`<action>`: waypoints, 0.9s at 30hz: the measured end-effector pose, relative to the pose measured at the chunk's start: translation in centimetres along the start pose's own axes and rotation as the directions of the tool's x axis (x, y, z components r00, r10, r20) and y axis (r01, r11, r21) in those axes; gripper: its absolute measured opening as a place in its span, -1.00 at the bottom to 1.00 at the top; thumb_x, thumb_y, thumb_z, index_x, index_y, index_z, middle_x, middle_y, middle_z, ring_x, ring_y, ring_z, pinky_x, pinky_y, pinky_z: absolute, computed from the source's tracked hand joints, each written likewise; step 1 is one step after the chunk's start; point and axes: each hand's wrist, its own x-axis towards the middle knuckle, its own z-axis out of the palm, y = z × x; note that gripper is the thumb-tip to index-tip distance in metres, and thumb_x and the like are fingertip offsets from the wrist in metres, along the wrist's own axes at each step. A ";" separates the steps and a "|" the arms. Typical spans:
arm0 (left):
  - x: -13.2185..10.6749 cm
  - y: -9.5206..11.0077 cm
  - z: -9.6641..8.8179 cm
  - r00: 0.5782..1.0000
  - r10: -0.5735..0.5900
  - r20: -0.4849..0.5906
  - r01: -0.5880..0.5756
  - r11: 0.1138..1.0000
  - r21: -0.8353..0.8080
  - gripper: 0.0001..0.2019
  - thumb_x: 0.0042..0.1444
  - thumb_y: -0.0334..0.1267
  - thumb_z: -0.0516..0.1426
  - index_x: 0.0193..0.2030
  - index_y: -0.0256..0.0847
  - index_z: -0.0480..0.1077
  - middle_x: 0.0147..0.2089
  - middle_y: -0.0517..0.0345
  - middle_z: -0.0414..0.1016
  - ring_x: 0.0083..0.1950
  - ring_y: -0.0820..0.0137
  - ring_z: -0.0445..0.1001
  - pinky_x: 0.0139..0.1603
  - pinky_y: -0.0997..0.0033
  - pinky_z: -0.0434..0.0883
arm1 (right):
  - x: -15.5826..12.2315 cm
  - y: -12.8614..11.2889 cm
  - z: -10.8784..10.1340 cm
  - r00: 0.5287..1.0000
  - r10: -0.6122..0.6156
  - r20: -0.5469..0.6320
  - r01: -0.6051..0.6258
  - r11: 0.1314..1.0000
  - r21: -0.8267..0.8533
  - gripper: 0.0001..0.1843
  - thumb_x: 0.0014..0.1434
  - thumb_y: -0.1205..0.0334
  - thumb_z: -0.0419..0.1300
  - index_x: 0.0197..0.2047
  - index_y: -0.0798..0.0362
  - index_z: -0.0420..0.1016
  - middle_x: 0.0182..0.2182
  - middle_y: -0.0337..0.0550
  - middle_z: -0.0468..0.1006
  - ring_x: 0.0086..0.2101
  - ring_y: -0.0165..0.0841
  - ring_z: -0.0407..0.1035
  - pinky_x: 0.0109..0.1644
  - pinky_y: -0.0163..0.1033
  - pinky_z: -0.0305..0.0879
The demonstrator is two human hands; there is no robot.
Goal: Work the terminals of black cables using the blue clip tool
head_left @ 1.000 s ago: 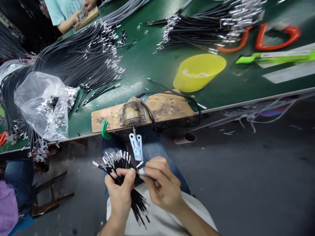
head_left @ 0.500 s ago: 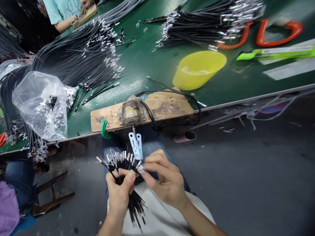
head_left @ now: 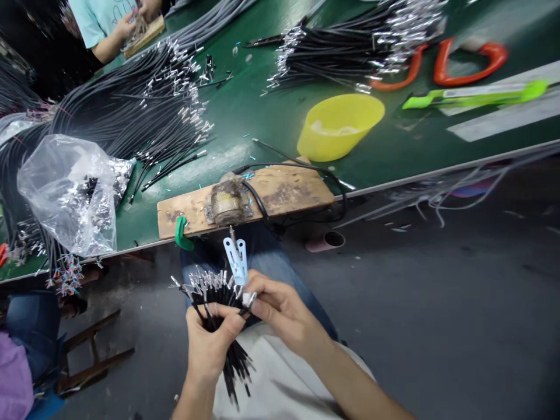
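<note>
My left hand [head_left: 212, 341] is closed around a bundle of short black cables [head_left: 236, 361], their silver foil-like ends [head_left: 210, 284] fanned out above the thumb. Close beside it, my right hand [head_left: 284, 312] pinches the silver end of one cable [head_left: 248, 300] at the bundle's right side. Just above the fingers is a light blue clothespin [head_left: 235, 261]. It sits on the thin metal shaft of a small grimy motor [head_left: 226, 201], which is mounted on a wooden board [head_left: 289, 189] at the table edge.
A green clamp [head_left: 182, 234] grips the board's left end. On the green table [head_left: 245, 116] are a yellow cup [head_left: 341, 128], orange-handled scissors [head_left: 470, 73], a green cutter [head_left: 476, 96], cable piles [head_left: 118, 111] and a clear bag [head_left: 65, 192]. Another person's hand [head_left: 125, 26] works at far left.
My right fingers have closed in on the cable end and moved slightly left. The left hand keeps hold of the bundle. The whole view has shifted a little.
</note>
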 end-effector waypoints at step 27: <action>-1.3 4.7 1.9 0.958 0.252 -0.140 -0.226 0.958 0.177 -0.95 -0.25 -0.29 0.30 -0.59 -0.20 0.57 -0.61 0.13 0.55 -0.55 0.27 0.47 -0.47 0.36 0.42 | 6.4 -1.7 1.0 0.935 0.235 -0.266 -0.166 0.952 0.258 -0.44 -0.24 -0.27 0.24 -0.75 0.07 0.24 -0.78 -0.37 0.13 -0.69 -0.55 -0.08 -0.62 -0.35 -0.08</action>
